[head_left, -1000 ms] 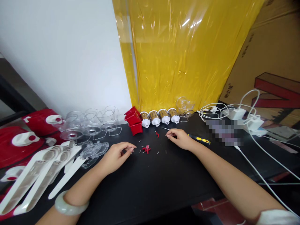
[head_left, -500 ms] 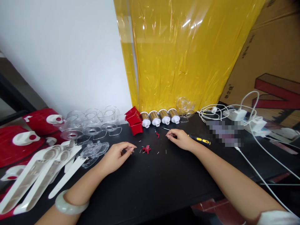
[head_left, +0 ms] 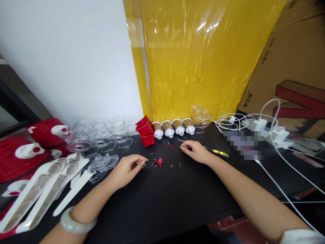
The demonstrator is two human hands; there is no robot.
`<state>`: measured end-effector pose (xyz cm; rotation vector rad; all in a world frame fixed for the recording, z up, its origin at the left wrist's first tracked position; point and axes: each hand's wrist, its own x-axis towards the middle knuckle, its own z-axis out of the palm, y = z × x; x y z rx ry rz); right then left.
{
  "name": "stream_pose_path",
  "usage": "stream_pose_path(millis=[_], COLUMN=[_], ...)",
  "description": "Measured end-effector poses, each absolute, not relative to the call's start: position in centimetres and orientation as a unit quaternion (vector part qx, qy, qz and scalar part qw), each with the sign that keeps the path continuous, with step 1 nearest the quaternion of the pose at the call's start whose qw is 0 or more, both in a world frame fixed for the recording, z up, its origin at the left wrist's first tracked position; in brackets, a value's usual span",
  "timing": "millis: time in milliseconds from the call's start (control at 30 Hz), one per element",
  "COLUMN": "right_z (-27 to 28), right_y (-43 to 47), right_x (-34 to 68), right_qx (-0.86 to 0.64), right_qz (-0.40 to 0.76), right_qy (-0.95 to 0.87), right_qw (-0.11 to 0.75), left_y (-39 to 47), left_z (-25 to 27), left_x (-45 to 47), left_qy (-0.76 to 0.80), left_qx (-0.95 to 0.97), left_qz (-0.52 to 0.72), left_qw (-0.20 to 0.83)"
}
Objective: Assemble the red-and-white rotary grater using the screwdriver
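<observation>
My left hand [head_left: 130,169] rests on the black table [head_left: 152,210] with fingers loosely bent, a gap between thumb and fingers, and nothing in it. Just right of its fingertips lie small red plastic pieces [head_left: 159,162] and several short metal pins [head_left: 171,166]. My right hand [head_left: 194,150] also rests on the table, fingers slightly curled and apart, holding nothing visible. Behind it lies a screwdriver [head_left: 217,151] with a black and yellow handle; the hand covers its middle. A small curved red piece [head_left: 171,147] is left of the right fingertips, close to a screw [head_left: 168,142].
Perforated metal drums [head_left: 168,128] with white ends line the back, beside stacked red hoppers [head_left: 145,132]. Clear plastic parts [head_left: 118,132], white handles [head_left: 42,189] and red-and-white housings [head_left: 17,157] crowd the left. White cables [head_left: 230,122] and chargers [head_left: 257,124] lie right.
</observation>
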<state>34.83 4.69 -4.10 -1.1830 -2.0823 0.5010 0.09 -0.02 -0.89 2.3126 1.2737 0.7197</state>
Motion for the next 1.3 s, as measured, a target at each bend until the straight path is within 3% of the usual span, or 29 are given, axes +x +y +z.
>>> stream_pose_path(millis=[700, 1033, 1300], right_z=[-4.1, -4.1, -4.0], right_y=[4.7, 4.7, 4.6], right_x=[34.8, 34.8, 34.8], right_qx=[-0.459, -0.456, -0.46], right_qz=[0.193, 0.196, 0.201], right_qy=[-0.798, -0.797, -0.796], right_qw=[0.339, 0.344, 0.339], left_y=[0.1, 0.5, 0.4], left_z=[-0.7, 0.6, 0.9], left_x=[0.2, -1.9, -1.7], left_qy=[0.455, 0.517, 0.522], left_qx=[0.833, 0.776, 0.772], left_qz=[0.263, 0.36, 0.361], left_qw=[0.175, 0.034, -0.041])
